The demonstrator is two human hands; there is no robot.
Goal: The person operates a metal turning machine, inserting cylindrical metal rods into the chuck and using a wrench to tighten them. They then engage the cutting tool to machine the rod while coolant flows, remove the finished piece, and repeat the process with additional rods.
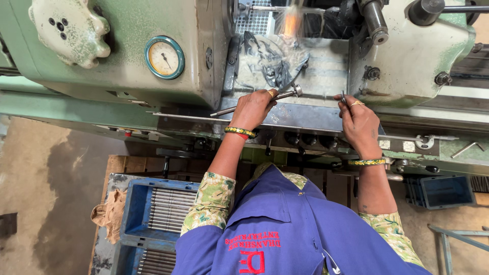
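Blue work overcoat worn over green floral sleeves

Red lettering is printed on the overcoat; beaded bangles are worn on the left hand [253, 108] and right hand [360, 125], rings on fingers

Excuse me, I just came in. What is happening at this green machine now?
A person in a blue work coat stands at a large green machine with a round gauge. The left hand grips a long metal rod that points into the machine's open middle bay. The right hand pinches a small thin metal piece at the bay's edge. An orange glow shows deeper inside. A blue crate of similar rods sits low on the left.
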